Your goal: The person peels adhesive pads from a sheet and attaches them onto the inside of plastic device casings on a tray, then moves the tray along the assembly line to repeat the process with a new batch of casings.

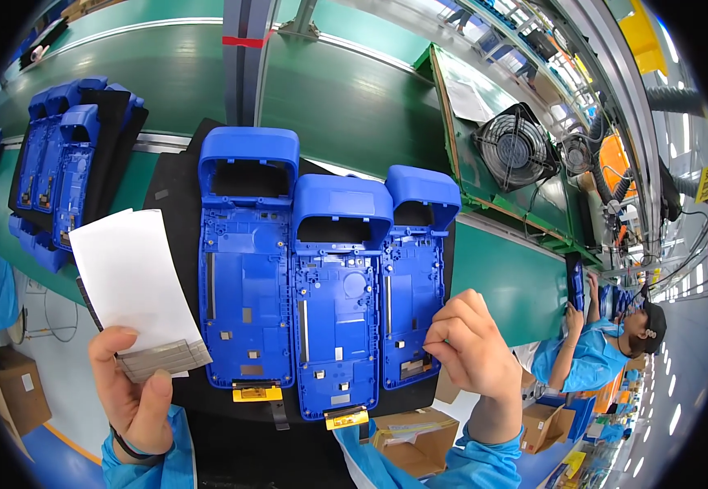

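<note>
My left hand (136, 399) grips a white backing sheet (130, 269) between thumb and fingers; grey rectangular strips (165, 357) line its lower end. Three blue plastic housings lie side by side on a black mat (166, 191): a left one (248, 269), a middle one (337, 301) and a right one (411, 301). Small grey pads and metal parts dot their inner faces. Yellow tabs (258, 394) stick out at the lower ends of the left and middle housings. By the right housing's lower right edge, my right hand (472, 346) is closed in a pinch; whatever its fingertips hold is too small to name.
More blue housings (64, 163) are stacked on black mats at the left. Behind the mat stands a metal post (246, 73). A fan (517, 147) sits on a green-edged stand at the right. A co-worker (598, 350) works farther right. Below is an open cardboard box (415, 440).
</note>
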Action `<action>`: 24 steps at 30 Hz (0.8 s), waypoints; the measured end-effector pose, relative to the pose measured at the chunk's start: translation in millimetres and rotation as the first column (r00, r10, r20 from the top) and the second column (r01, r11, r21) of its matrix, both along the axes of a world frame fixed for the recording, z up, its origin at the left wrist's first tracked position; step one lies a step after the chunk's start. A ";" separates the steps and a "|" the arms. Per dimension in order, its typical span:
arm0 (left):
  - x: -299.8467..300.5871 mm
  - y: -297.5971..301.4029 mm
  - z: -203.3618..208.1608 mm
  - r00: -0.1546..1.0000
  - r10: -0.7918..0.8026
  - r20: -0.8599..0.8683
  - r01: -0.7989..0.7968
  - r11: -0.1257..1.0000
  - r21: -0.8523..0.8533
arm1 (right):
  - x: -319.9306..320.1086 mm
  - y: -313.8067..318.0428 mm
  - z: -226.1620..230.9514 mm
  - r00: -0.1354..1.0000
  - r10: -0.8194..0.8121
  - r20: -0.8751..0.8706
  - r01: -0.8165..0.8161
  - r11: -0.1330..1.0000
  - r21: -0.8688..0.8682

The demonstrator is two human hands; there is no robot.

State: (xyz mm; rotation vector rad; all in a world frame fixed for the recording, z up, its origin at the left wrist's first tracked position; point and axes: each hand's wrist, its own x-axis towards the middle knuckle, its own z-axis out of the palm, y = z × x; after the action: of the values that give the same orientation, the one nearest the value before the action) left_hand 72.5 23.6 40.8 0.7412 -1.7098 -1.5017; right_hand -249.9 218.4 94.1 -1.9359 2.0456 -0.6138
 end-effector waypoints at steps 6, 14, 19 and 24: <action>0.1 0.3 -3.1 1.000 0.027 0.000 -0.027 0.999 -0.022 | 2.0 6.7 -5.9 1.000 -0.015 0.003 0.015 0.999 0.034; -2.0 -0.5 -3.9 1.000 0.017 0.005 -0.017 1.000 -0.025 | 0.6 7.7 -10.9 0.999 -0.011 0.031 0.009 0.999 0.050; -1.5 2.5 -3.5 0.999 0.038 0.017 -0.038 0.999 -0.031 | 0.7 7.0 -10.5 1.000 0.004 -0.006 -0.003 0.998 0.070; -0.2 2.8 -3.8 1.000 0.028 0.012 -0.027 0.999 -0.022 | 1.4 7.2 -10.1 1.000 0.002 -0.010 -0.001 0.998 0.070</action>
State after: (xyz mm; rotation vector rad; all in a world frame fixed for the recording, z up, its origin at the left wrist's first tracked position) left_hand 72.3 26.4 37.0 0.7611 -1.7158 -1.4607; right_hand -248.5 225.6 84.0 -1.9042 2.0434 -0.5263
